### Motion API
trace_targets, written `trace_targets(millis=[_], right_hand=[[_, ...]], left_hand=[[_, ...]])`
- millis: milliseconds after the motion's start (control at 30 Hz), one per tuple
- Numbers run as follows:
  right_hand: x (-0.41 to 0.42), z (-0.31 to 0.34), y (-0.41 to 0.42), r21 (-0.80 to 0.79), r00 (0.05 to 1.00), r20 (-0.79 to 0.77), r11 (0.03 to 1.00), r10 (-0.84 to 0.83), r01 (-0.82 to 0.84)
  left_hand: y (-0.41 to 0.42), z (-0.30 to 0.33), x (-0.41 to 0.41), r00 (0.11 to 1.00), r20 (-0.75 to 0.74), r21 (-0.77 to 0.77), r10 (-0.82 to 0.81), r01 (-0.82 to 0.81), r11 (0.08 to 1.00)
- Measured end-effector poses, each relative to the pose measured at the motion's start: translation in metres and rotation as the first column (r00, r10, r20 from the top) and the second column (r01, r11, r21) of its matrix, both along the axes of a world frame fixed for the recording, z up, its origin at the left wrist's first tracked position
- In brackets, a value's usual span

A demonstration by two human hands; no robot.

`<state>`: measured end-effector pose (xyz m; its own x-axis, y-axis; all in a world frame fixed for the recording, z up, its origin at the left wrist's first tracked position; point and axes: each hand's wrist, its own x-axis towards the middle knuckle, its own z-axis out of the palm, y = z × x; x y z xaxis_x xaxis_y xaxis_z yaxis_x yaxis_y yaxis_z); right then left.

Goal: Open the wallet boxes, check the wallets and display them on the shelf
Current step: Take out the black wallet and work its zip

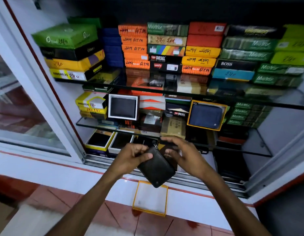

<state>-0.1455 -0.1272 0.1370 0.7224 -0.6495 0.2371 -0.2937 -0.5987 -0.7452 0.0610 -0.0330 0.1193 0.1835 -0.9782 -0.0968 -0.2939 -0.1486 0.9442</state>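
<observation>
A black zip wallet [155,167] is hanging tilted just in front of the cabinet's sill [45,166], clear of the glass shelf [250,150] edge at 12 o'clock. The left hand [130,157] is pinching its top corner; the right hand [183,154] is curling, fingers closed, on its 2 o'clock edge. An empty yellow-rimmed lid [150,198] is lying at 6 o'clock.

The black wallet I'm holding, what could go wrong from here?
The black wallet hangs over the tiled floor, pinched only at its top by the left hand and right hand, so it might slip and fall. The yellow-rimmed lid leaning below by your feet could get kicked or stepped on.
</observation>
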Motion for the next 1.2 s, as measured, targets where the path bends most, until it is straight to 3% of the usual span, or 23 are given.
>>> trace_targets(millis=[67,133,400,533,667,767,933,1067,1200], right_hand=[[0.000,0.024,-0.010,-0.145,0.991,-0.075,0.982,0.115,-0.125],[-0.001,0.041,-0.017,-0.171,0.984,-0.088,0.971,0.154,-0.167],[-0.009,0.069,-0.027,-0.352,0.990,-0.051,0.925,0.135,-0.144],[-0.024,0.074,-0.022,-0.454,0.987,-0.138,0.880,0.083,-0.137],[-0.045,0.079,-0.018,-0.416,0.998,0.005,0.908,-0.056,0.053],[-0.044,0.082,-0.001,-0.339,0.966,0.191,0.912,-0.175,0.232],[-0.019,0.064,0.040,-0.286,0.844,0.406,0.828,-0.352,0.483],[0.001,0.043,0.058,-0.323,0.829,0.396,0.785,-0.395,0.529],[0.005,0.037,0.061,-0.333,0.832,0.349,0.773,-0.431,0.540]], left_hand=[[-0.007,0.024,-0.001,0.997,0.021,-0.016,-0.072,0.073,0.997],[-0.011,0.045,-0.003,0.989,0.059,-0.007,-0.133,0.133,0.991],[-0.018,0.090,-0.006,0.962,0.115,0.103,-0.249,0.238,0.966],[-0.015,0.095,0.004,0.980,0.007,0.132,-0.197,0.195,0.972],[-0.011,0.086,0.021,0.971,-0.238,0.120,0.013,0.016,0.993],[-0.012,0.078,0.011,0.886,-0.445,0.159,0.130,-0.065,0.985],[-0.022,0.074,-0.020,0.585,-0.768,0.207,0.261,-0.159,0.965],[-0.026,0.073,-0.045,0.421,-0.868,0.225,0.264,-0.142,0.964],[-0.029,0.076,-0.055,0.326,-0.908,0.226,0.264,-0.150,0.963]])
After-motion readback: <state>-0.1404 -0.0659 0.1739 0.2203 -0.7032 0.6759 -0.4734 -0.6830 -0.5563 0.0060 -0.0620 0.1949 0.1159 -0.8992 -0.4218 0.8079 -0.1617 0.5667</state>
